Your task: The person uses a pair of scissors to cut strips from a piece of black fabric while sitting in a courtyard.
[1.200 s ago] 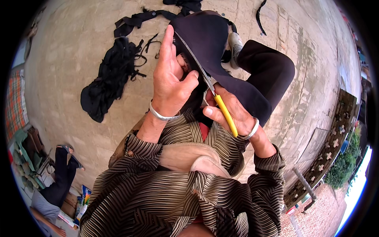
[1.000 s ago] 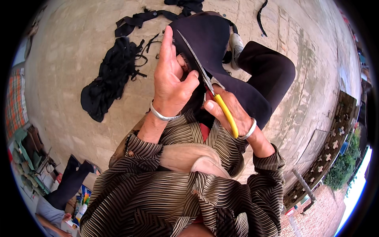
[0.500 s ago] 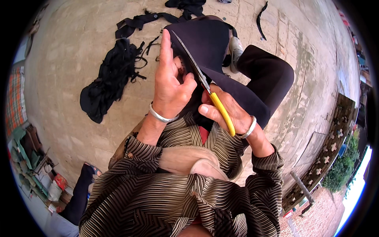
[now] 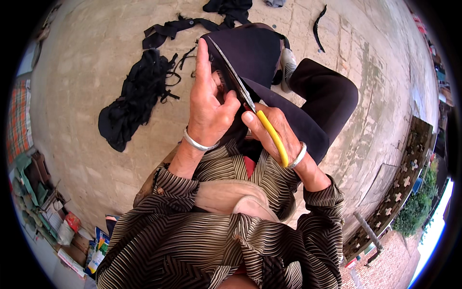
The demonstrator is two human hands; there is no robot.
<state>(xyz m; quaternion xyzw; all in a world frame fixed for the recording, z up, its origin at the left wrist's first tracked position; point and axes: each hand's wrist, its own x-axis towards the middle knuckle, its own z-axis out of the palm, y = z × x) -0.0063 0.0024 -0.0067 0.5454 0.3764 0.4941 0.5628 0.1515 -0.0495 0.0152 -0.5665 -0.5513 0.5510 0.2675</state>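
Observation:
Scissors (image 4: 242,85) with yellow handles are in my right hand (image 4: 276,126), thumb on the near handle. Their long blades point away from me over dark cloth (image 4: 255,50) spread across my lap. The blades look nearly together; whether cloth lies between them is hard to see. My left hand (image 4: 209,103) is just left of the blades, index finger stretched forward along the cloth's frayed edge. Its other fingers curl in around the cloth near the thumb, and they are partly hidden. Both wrists carry silver bangles.
A heap of black cloth with loose strips (image 4: 132,101) lies on the paved floor to the left. More black pieces (image 4: 180,26) lie ahead, and a thin strip (image 4: 317,29) lies at far right. Bags and boxes (image 4: 62,231) stand at lower left; a patterned low wall (image 4: 399,188) runs along the right.
My right hand and the scissors handles have shifted slightly. The left hand keeps its pose. A person's dark-trousered leg at lower left is mostly gone from view, uncovering colourful packets.

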